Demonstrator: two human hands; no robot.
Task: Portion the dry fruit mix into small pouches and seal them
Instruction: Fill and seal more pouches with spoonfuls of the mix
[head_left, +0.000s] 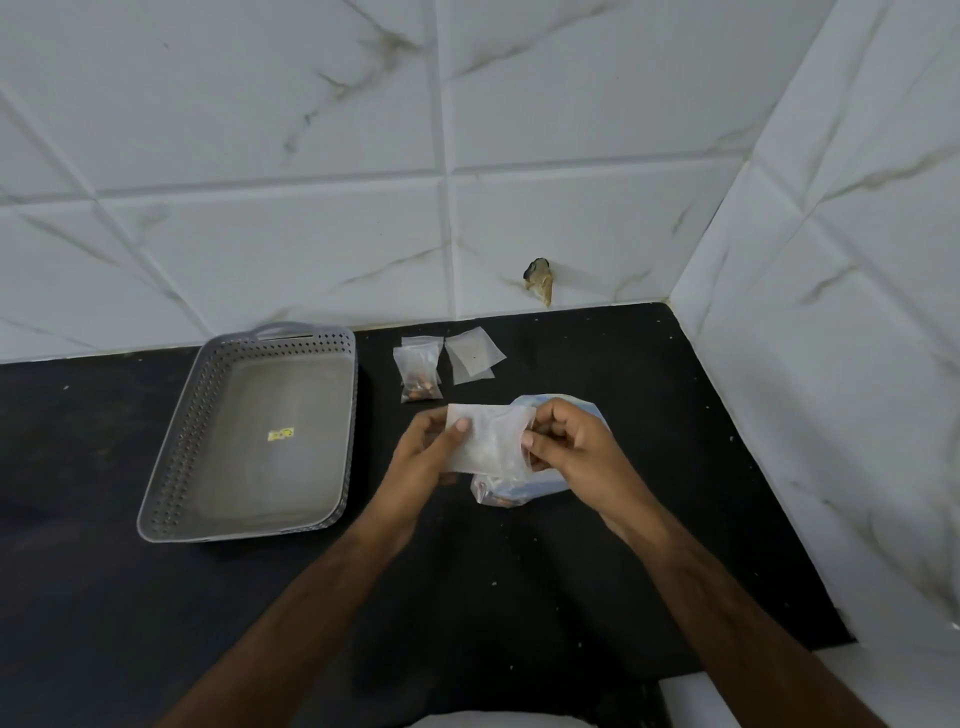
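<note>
While a grey perforated tray (249, 436) is seen at left, a small clear pouch (488, 441) is pinched above the counter (104, 571) between left hand (423, 457) and right hand (566, 452), the larger bag (519, 491) beneath being mostly hidden, its contents barely discernible.

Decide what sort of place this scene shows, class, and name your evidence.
Probably a home kitchen corner: a black stone-like countertop, marble-look wall tiles meeting at a corner, and a grey perforated plastic tray beside small pouches of dry fruit.
</note>
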